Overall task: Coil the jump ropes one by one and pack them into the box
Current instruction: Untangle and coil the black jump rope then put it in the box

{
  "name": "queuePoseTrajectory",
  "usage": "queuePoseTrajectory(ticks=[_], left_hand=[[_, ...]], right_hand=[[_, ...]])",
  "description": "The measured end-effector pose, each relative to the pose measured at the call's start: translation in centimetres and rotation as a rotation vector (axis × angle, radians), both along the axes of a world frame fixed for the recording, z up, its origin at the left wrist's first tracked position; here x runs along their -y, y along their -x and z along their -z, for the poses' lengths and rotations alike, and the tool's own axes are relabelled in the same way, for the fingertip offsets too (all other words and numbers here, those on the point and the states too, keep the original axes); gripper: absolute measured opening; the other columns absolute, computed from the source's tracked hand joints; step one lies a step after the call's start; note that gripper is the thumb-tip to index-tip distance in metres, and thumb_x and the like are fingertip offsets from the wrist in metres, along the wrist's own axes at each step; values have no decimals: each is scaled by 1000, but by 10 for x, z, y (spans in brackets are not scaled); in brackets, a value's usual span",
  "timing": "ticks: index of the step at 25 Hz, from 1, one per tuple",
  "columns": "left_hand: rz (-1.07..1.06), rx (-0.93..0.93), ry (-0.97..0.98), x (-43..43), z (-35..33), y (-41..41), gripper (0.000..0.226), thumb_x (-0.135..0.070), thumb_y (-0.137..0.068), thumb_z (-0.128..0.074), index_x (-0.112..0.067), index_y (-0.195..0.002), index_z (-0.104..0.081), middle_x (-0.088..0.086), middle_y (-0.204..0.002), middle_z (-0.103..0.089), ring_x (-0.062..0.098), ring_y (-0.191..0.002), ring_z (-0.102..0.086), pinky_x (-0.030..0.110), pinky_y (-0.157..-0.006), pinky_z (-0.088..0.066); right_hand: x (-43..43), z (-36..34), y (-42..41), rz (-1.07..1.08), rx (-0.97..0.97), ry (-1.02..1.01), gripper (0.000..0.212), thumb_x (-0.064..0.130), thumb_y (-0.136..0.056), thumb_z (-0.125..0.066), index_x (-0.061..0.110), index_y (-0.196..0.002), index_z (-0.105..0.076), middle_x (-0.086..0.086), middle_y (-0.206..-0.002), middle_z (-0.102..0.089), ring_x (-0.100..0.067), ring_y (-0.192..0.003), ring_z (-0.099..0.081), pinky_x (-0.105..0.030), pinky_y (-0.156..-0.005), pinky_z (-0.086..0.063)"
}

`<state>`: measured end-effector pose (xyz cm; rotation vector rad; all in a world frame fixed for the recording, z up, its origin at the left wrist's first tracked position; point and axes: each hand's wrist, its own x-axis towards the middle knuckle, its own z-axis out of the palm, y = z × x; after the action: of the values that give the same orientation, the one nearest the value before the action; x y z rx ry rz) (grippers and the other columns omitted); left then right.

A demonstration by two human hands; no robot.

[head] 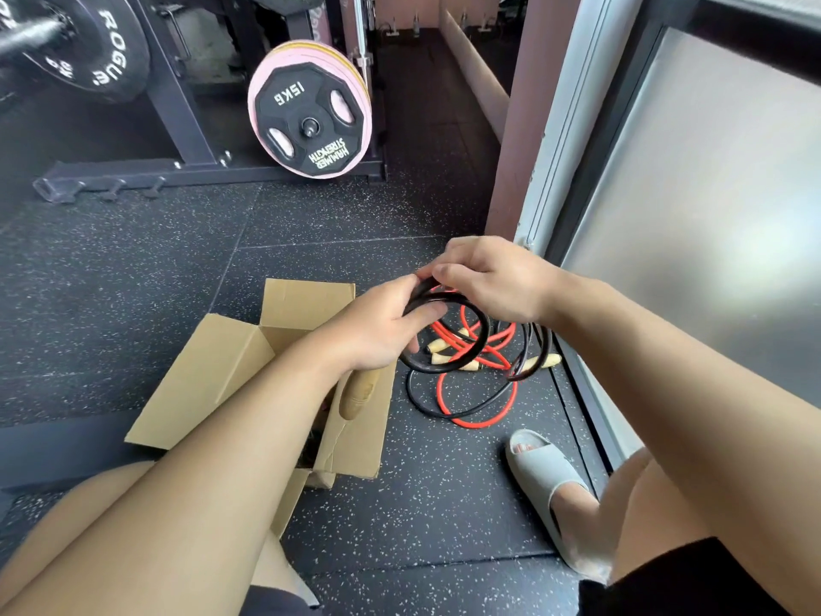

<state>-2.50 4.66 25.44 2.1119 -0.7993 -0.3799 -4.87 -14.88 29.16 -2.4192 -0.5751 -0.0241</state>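
Black rope, partly coiled, held up above the floor between both hands, just right of the open box. Left hand clamped on the loops at their near side, fingers through the coil. Right hand pinched on the top of the same loops, thumb and fingers closed on the strand. Hands close together, nearly touching. Several turns already gathered; a further loop hanging off to the right, and a black tail trailing down to the floor. Red rope lying loose on the floor beneath, tangled with the black tail, pale handles among the strands; which handle belongs to which rope cannot be told. One pale handle showing below the left wrist at the box's edge, likely in the box or hanging from the coil; unclear which.

Step in hand, by judgement: coiling the black rope, around midway. Next move calls for drawing up the trailing length free of the red strands, laying it onto the coil turn by turn, then lowering the bundle into the box. Red rope not yet coiled.
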Motion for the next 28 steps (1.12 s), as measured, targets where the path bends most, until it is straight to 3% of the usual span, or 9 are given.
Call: queuePoseTrajectory(ticks=[2, 5, 7, 11, 15, 19, 21, 24, 28], left_hand=[[-38, 34, 13, 0, -7, -1, 18, -51, -90, -54, -36, -99, -56, 0, -84, -72, 16, -64, -69, 41, -73, -57], [-47, 4, 56, -7, -22, -7, 18, -29, -98, -61, -11, -96, -60, 5, -68, -68, 17, -61, -67, 31, -64, -55], [-35, -32, 67, -5, -23, -3, 14, -20, -96, -64, -7, -94, -59, 2, -70, -66, 15, -61, -68, 32, -64, -58], [-25, 34, -48, 6, -16, 5, 18, -26, -92, -68, -13, -88, -57, -7, -63, -66, 10, -56, -67, 28, -51, -52], [-44, -33, 69, 3, -29, 0, 17, -22, -95, -65, -5, -96, -62, -2, -65, -62, 13, -56, -59, 19, -46, -44], [3, -83, 58, 1, -22, 1, 10, -21, -96, -63, -15, -89, -61, -2, -67, -62, 15, -56, -58, 27, -54, -50], [37, -76, 20, 0, -23, 1, 11, -23, -97, -62, -19, -87, -60, -6, -66, -61, 13, -54, -57, 26, -53, -48], [-16, -104, 134, -11, -34, -5, 12, -19, -98, -59, -8, -94, -62, -6, -64, -57, 11, -53, -54, 29, -56, -48], [-23, -138, 134, -17, -35, -6, 14, -17, -99, -58, -4, -96, -61, -4, -64, -57, 15, -54, -53, 31, -56, -46]], right_hand=[[4, 4, -2, 9, -61, -98, 35, 29, -95, -48, 14, -116, -70, 9, -94, -61, -10, -93, -59, -29, -88, -46], [21, 5, -5, 52, -122, -415, 17, 25, -94, -64, 8, -93, -61, -4, -78, -55, -9, -68, -50, -24, -63, -43], [19, 5, -5, 35, -80, -399, 18, 18, -93, -71, 6, -84, -60, -1, -73, -57, -3, -62, -50, -16, -58, -42], [-2, 9, -5, -67, -67, -178, 15, 23, -87, -78, 10, -85, -69, 4, -76, -66, 0, -67, -55, -18, -63, -43], [26, 6, -6, -30, -151, -352, 15, 19, -91, -73, 7, -94, -65, 6, -77, -63, -1, -64, -51, -17, -60, -41], [11, 11, -6, -12, -159, -337, 18, 21, -88, -77, 4, -85, -69, 6, -70, -65, -6, -64, -53, -19, -59, -42], [14, 12, -6, -13, -190, -309, 16, 20, -90, -75, 5, -90, -70, 4, -74, -67, -6, -66, -55, -19, -62, -44], [36, 12, -4, 16, -338, -454, 23, 28, -94, -65, 5, -95, -64, -8, -77, -62, -17, -70, -56, -29, -66, -44], [14, 15, 1, 18, -178, -397, 27, 26, -101, -57, 3, -106, -72, -7, -85, -64, -13, -76, -55, -30, -70, -47]])
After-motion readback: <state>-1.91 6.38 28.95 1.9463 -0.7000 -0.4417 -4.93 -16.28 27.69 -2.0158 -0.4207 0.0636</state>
